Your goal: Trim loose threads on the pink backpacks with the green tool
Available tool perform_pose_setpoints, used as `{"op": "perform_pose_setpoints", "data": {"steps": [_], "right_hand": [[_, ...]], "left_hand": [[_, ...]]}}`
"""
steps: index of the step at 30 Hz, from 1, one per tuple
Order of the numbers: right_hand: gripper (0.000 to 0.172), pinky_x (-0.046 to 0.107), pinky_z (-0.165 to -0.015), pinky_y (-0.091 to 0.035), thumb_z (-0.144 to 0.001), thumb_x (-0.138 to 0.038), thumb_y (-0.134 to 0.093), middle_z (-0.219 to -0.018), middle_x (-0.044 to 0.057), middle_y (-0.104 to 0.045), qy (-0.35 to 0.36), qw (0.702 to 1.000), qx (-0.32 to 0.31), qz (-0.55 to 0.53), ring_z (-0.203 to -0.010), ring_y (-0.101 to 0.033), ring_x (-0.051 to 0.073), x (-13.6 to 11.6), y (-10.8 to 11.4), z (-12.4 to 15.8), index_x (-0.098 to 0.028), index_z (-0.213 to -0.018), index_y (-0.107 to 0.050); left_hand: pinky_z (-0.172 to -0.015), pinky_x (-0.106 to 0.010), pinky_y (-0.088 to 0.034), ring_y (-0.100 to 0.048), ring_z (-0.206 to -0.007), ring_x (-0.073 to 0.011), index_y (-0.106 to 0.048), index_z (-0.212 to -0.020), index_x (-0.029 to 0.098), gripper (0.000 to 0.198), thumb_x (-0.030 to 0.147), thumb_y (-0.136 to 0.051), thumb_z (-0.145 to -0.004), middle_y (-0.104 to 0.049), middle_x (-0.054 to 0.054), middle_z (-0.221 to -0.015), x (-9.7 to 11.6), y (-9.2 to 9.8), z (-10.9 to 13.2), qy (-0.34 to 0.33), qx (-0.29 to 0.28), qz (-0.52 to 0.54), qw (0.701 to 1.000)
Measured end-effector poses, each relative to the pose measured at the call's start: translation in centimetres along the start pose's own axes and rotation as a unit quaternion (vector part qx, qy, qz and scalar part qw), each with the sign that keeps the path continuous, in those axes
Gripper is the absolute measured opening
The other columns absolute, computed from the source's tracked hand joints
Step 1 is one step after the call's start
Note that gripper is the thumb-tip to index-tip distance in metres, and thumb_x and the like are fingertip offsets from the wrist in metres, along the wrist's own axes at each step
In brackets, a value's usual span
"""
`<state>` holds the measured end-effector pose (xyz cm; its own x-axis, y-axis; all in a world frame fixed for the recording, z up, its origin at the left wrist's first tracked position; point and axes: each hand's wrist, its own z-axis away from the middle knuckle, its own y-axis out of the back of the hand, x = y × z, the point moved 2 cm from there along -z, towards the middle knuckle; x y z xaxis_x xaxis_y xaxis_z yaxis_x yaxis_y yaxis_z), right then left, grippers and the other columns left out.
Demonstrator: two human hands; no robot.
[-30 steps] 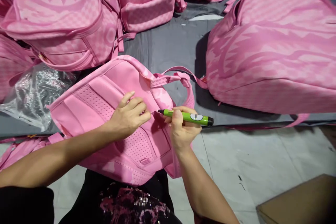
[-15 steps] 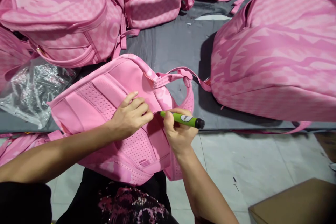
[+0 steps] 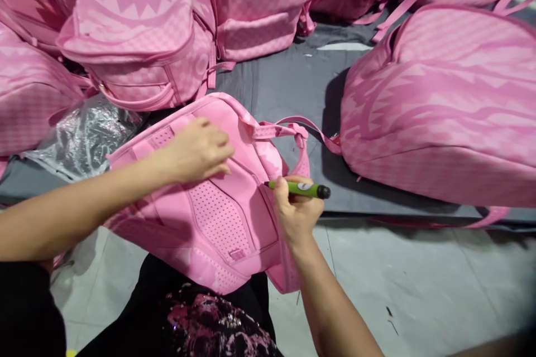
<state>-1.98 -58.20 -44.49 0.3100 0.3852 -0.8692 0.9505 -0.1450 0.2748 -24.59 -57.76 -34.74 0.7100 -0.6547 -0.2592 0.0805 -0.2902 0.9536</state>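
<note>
A pink backpack (image 3: pixel 218 217) lies back-side up, half on the grey table edge and half over my lap. My left hand (image 3: pixel 196 148) rests flat on its upper back panel with the fingers loosely stretched out and nothing in them. My right hand (image 3: pixel 295 212) is closed round a green marker (image 3: pixel 299 188) with a black end. The marker's tip points left and touches the backpack's right side near the shoulder strap (image 3: pixel 293 134).
Several more pink backpacks crowd the grey table (image 3: pixel 285 78): a big one at right (image 3: pixel 439 100), others along the back (image 3: pixel 146 33). Crumpled clear plastic (image 3: pixel 84 134) lies at left. Pale tiled floor (image 3: pixel 419 284) is below the table edge.
My left hand has slid up and left across the back panel, away from the marker tip. The right hand with the marker has shifted slightly right. The view has moved.
</note>
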Motion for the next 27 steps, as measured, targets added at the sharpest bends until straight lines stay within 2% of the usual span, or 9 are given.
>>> {"op": "perform_pose_setpoints", "data": {"steps": [2,4,7,12,17,20,23,25,27], "right_hand": [[0.013,0.028,-0.055,-0.057,-0.093,-0.030,-0.066,-0.082,0.001,-0.073,-0.003,0.998,-0.016,-0.067,-0.059,-0.070,0.015,-0.4,0.0,0.4,-0.021,-0.102,-0.065],[0.023,0.033,-0.072,-0.063,-0.095,-0.025,-0.063,-0.102,0.005,-0.076,0.063,0.991,-0.038,-0.109,-0.080,-0.076,0.019,-2.1,-0.3,0.8,-0.023,-0.118,-0.063],[0.039,0.043,-0.091,-0.059,-0.094,-0.021,-0.062,-0.117,0.007,-0.075,0.214,0.971,-0.032,-0.101,-0.106,-0.073,0.024,-6.0,0.0,1.2,-0.027,-0.133,-0.059],[0.042,0.044,-0.083,-0.059,-0.093,-0.024,-0.060,-0.104,0.004,-0.077,0.310,0.940,-0.075,-0.122,-0.090,-0.074,0.023,-10.6,2.5,1.6,-0.030,-0.135,-0.056],[0.036,0.042,-0.080,-0.058,-0.094,-0.019,-0.057,-0.096,0.004,-0.077,0.310,0.937,-0.122,-0.102,-0.085,-0.073,0.021,-8.8,1.7,2.1,-0.028,-0.128,-0.058],[0.038,0.041,-0.079,-0.057,-0.090,-0.014,-0.060,-0.097,0.005,-0.075,0.337,0.935,-0.082,-0.072,-0.086,-0.071,0.021,-7.3,0.6,2.4,-0.026,-0.126,-0.060],[0.043,0.043,-0.081,-0.057,-0.086,-0.013,-0.061,-0.099,0.006,-0.073,0.355,0.927,-0.101,-0.067,-0.088,-0.071,0.022,-7.0,0.2,3.1,-0.026,-0.127,-0.060],[0.039,0.045,-0.082,-0.057,-0.086,-0.016,-0.062,-0.101,0.008,-0.072,0.335,0.932,-0.118,-0.067,-0.091,-0.070,0.024,-7.0,0.4,3.8,-0.025,-0.124,-0.062],[0.032,0.045,-0.079,-0.057,-0.088,-0.020,-0.061,-0.098,0.009,-0.071,0.314,0.939,-0.126,-0.065,-0.089,-0.069,0.025,-6.9,0.8,4.3,-0.023,-0.119,-0.063]], "left_hand": [[-0.072,-0.035,-0.035,-0.058,-0.073,-0.0193,-0.063,-0.081,0.017,0.032,0.047,-0.070,-0.088,-0.067,-0.003,-0.078,-1.4,1.5,0.5,0.025,-0.038,0.017,0.999],[-0.069,-0.033,-0.033,-0.058,-0.070,-0.0180,-0.061,-0.076,0.016,0.031,0.044,-0.071,-0.088,-0.065,-0.002,-0.074,-1.2,3.6,0.9,0.059,-0.029,0.039,0.997],[-0.066,-0.032,-0.032,-0.055,-0.067,-0.0167,-0.060,-0.073,0.016,0.033,0.041,-0.062,-0.094,-0.063,-0.001,-0.069,2.1,7.7,1.8,0.101,0.036,0.062,0.992],[-0.059,-0.031,-0.031,-0.052,-0.058,-0.0145,-0.058,-0.070,0.018,0.035,0.041,-0.055,-0.097,-0.059,0.001,-0.063,8.1,13.3,4.3,0.198,0.067,0.119,0.971],[-0.059,-0.026,-0.041,-0.063,-0.065,-0.0129,-0.066,-0.079,0.019,0.023,0.031,-0.058,-0.097,-0.070,0.002,-0.072,7.9,10.9,5.8,0.232,-0.025,0.219,0.947],[-0.092,-0.034,-0.048,-0.064,-0.111,-0.0203,-0.068,-0.114,0.022,0.022,0.021,-0.056,-0.097,-0.071,-0.005,-0.120,6.0,9.4,5.0,0.204,0.044,0.107,0.972],[-0.113,-0.051,-0.036,-0.038,-0.144,-0.0346,-0.039,-0.152,0.023,0.078,0.033,-0.076,-0.083,-0.045,-0.014,-0.155,4.3,8.0,3.0,0.193,0.014,0.032,0.981],[-0.110,-0.051,-0.038,-0.038,-0.141,-0.0391,-0.027,-0.158,0.019,0.105,0.041,-0.085,-0.073,-0.041,-0.018,-0.156,3.3,6.4,1.4,0.212,-0.066,0.036,0.974],[-0.103,-0.047,-0.044,-0.048,-0.130,-0.0382,-0.029,-0.157,0.018,0.108,0.044,-0.087,-0.069,-0.047,-0.018,-0.151,2.6,4.8,-0.1,0.236,-0.132,0.044,0.962]]}}
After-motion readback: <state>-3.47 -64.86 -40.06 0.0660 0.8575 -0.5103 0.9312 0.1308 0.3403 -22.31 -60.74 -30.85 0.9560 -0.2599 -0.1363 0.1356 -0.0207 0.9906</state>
